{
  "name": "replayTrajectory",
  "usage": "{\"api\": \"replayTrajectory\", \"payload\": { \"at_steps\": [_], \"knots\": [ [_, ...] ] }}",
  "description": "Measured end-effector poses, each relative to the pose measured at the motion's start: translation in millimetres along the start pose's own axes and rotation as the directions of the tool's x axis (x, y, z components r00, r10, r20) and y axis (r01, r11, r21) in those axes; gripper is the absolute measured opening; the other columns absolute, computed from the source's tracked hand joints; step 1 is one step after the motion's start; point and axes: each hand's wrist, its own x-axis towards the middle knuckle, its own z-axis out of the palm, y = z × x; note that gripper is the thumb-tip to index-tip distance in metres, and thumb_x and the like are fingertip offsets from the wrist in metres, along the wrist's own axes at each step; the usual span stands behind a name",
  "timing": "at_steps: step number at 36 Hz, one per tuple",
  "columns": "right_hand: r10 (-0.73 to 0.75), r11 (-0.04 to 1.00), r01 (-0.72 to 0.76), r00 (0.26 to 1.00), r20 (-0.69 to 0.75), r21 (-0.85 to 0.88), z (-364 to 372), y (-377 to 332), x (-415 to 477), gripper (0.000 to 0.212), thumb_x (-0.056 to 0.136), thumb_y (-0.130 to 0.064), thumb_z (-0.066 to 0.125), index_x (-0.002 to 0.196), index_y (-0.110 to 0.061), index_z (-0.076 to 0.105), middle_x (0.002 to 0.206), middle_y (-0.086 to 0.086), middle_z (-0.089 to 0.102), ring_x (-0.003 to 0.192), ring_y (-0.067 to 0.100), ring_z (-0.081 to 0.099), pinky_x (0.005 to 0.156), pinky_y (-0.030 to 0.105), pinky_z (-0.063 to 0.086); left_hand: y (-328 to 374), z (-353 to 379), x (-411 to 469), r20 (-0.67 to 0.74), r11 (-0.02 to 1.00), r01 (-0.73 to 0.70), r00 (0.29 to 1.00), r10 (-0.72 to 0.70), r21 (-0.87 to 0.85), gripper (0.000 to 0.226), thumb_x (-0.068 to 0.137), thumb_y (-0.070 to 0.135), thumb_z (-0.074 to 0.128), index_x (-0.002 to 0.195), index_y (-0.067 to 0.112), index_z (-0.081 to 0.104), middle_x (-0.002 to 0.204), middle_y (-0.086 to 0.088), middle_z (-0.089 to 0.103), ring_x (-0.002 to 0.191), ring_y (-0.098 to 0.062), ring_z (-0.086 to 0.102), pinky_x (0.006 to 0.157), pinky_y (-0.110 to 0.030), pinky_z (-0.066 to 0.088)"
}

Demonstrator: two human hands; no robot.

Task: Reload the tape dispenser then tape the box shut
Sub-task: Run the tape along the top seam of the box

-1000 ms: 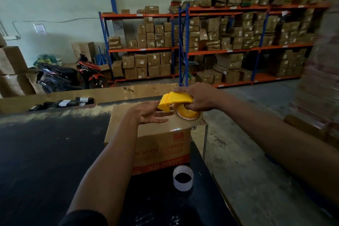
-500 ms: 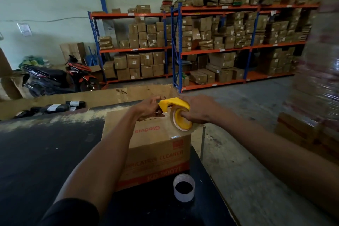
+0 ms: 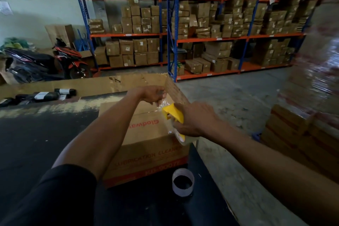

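Note:
A brown cardboard box [image 3: 146, 145] with red print stands on the black table [image 3: 40, 143], its top flaps closed. My right hand [image 3: 194, 119] grips the yellow tape dispenser [image 3: 173, 113] with its clear tape roll over the box's right edge. My left hand [image 3: 153, 94] is at the box's far end, its fingers pinched on the free end of the clear tape [image 3: 162, 103], which stretches from the dispenser. An empty white tape core [image 3: 183, 182] lies on the table in front of the box.
A flattened cardboard sheet [image 3: 91, 84] stands along the table's far edge, with black wrapped parcels [image 3: 44, 95] beside it. Wrapped stacked cartons [image 3: 311, 97] rise at the right. Shelving [image 3: 201, 29] full of boxes and a parked motorbike [image 3: 45, 62] fill the background.
The dispenser has moved toward me and to the right along the box. My left hand has gone to the box's far end with the tape end, so a strip is drawn out.

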Motion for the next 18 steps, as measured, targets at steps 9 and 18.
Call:
{"api": "replayTrajectory", "payload": {
  "at_steps": [9, 18],
  "knots": [
    [0.070, 0.995, -0.073, 0.996, 0.057, 0.063, 21.6, -16.2, 29.2, 0.049, 0.084, -0.062, 0.057, 0.114, -0.025, 0.064, 0.111, 0.005, 0.066, 0.102, 0.026, 0.061, 0.071, 0.035, 0.034, -42.7, 25.8, 29.6, -0.144, 0.885, -0.145, 0.963, 0.229, 0.442, 0.007, 0.104, 0.020, 0.043, 0.098, 0.023, 0.045, 0.099, -0.010, 0.063, 0.090, -0.033, 0.059, 0.080, -0.044, 0.043],
    [0.100, 0.992, -0.114, 0.968, 0.231, 0.046, 18.8, -13.3, 74.1, 0.051, 0.083, -0.060, 0.058, 0.115, -0.022, 0.067, 0.112, 0.005, 0.067, 0.102, 0.027, 0.060, 0.071, 0.034, 0.036, -65.0, 32.8, 58.2, -0.245, 0.805, -0.132, 0.913, 0.326, 0.578, 0.014, 0.108, 0.031, 0.037, 0.111, 0.022, 0.047, 0.094, -0.003, 0.067, 0.094, -0.031, 0.065, 0.092, -0.045, 0.036]
  ]
}}
